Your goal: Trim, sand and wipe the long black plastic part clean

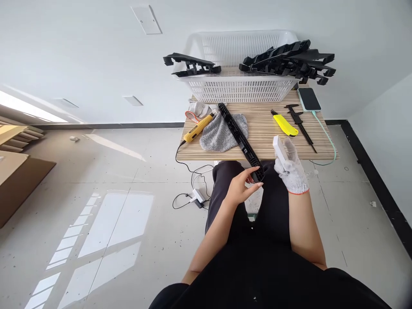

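Observation:
My bare left hand [242, 187] grips the near end of a long black plastic part [240, 137], thumb and fingers on either side of it. The part slants away across the table's front edge, its far end over a grey cloth [215, 134]. On my right hand [292, 171] is a white knitted glove with an orange cuff. Its fingers are closed round a small white block-shaped object [280, 150], held upright; its kind I cannot make out. A yellow corded tool [198, 128] lies left of the cloth, beside another white glove [199, 110].
A white plastic basket [241, 91] at the back holds several black parts [283, 60] jutting over its rim. On the right lie a yellow utility knife [285, 125], black calipers [301, 124] and a charging phone [309, 99]. Cables and a power strip [198, 196] are on the floor.

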A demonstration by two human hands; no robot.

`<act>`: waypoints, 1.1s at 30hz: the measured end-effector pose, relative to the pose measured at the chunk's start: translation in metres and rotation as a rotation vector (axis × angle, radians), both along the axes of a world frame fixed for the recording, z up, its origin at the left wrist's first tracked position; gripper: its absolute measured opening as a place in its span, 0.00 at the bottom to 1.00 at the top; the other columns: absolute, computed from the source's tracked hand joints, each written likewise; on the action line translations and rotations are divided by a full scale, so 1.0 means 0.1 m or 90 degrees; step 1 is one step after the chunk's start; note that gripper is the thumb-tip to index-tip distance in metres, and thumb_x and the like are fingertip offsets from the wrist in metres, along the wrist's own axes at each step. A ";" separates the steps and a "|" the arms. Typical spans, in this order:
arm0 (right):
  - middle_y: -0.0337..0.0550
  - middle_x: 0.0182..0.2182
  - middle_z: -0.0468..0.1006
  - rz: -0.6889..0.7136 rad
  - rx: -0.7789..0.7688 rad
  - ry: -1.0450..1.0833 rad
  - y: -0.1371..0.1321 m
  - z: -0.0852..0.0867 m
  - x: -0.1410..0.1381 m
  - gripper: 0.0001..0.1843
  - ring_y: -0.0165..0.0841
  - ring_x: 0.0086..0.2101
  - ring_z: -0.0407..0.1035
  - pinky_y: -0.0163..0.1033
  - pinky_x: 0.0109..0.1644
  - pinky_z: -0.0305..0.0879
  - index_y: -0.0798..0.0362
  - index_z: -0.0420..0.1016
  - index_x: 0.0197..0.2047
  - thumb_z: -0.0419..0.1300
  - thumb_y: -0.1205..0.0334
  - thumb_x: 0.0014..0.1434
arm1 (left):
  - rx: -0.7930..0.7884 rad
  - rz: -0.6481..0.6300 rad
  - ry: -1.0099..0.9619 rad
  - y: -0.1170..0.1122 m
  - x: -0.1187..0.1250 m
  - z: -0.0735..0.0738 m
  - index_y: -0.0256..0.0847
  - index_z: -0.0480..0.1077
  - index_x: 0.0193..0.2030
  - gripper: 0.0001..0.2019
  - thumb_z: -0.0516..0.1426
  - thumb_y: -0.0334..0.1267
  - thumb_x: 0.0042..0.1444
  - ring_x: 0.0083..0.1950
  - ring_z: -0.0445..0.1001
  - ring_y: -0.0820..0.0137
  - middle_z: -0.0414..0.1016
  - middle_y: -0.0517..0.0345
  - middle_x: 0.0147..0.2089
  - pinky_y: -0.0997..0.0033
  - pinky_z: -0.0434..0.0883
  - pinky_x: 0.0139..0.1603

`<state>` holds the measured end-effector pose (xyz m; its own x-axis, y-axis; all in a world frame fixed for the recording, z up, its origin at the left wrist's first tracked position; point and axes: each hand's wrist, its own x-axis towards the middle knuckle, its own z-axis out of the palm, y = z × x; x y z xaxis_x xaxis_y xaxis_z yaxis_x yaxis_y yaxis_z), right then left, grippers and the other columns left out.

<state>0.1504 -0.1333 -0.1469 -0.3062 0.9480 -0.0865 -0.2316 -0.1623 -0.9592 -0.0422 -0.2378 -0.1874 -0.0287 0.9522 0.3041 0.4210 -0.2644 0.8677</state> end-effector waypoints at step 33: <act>0.32 0.28 0.65 0.148 -0.149 -0.095 -0.25 0.07 -0.12 0.31 0.22 0.21 0.49 0.33 0.21 0.46 0.47 0.76 0.59 0.72 0.48 0.53 | -0.048 0.018 -0.007 -0.10 -0.18 0.01 0.43 0.70 0.51 0.19 0.62 0.46 0.54 0.34 0.77 0.69 0.79 0.60 0.36 0.69 0.75 0.36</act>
<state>0.1387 -0.1581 -0.1398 -0.4791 0.8034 -0.3535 -0.0228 -0.4140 -0.9100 -0.0606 -0.2473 -0.1869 -0.0582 0.9713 0.2307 0.4182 -0.1861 0.8891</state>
